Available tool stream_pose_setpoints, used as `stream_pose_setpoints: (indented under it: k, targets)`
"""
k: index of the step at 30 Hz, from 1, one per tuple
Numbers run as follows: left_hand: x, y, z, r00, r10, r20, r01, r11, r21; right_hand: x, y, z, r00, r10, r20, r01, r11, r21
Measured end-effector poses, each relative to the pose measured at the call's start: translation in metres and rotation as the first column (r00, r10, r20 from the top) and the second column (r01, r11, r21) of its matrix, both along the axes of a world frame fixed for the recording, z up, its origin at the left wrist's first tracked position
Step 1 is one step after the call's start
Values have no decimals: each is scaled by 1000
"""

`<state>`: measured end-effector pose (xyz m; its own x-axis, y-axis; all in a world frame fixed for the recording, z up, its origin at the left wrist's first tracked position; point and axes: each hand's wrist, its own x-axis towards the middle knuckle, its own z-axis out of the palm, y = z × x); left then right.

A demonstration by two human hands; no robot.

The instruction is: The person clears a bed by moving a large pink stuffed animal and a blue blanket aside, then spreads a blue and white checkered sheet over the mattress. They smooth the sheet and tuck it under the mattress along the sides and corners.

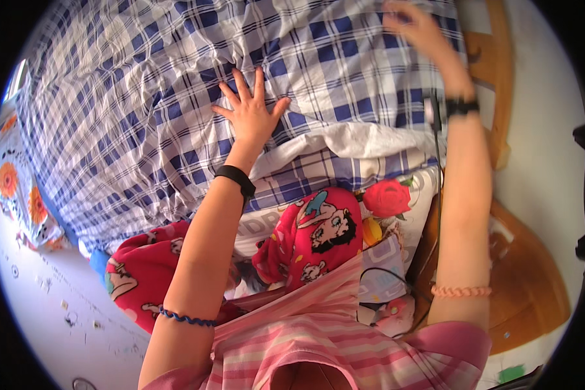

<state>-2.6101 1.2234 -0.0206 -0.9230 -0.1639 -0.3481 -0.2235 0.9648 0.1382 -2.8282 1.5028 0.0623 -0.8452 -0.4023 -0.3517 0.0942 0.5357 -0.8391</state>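
Note:
My left hand (251, 118) lies flat with its fingers spread on a blue-and-white checked bed cover (195, 123), which is creased around it. Farther off to the right, my right hand (417, 27) is over the cover's far right part, close to the top of the view. Its fingers are loosely bent and apart, and no object shows between them. I cannot tell whether they touch the cloth. Along the cover's near side runs a folded-back edge (351, 140) with a pale underside.
My legs in red cartoon-print trousers (325, 227) are bent on the bed beside a rose-printed cloth (388, 197). A wooden bed frame (499, 84) edges the right, by a white wall. A black cable (439, 188) hangs beside my right arm. Orange-flowered fabric (8, 179) lies far left.

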Motion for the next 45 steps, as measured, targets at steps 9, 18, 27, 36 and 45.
stream_pose_setpoints:
  k: [9,18,27,36,45]
  targets:
    - [118,1,45,895,-384,-226,440,844,308,280,89,2,878,474,-59,-258,575,777]
    - [246,-28,35,841,-487,-235,539,786,303,342,85,6,870,435,-234,4,467,884]
    - [263,-20,46,859,-488,-154,511,831,221,344,62,-22,901,410,-142,-95,505,858]
    - [251,-10,34,834,-547,74,504,810,299,326,65,-22,892,444,89,-401,683,611]
    - [263,12,32,853,-477,212,473,878,70,353,-4,-39,799,484,357,-416,16,909]
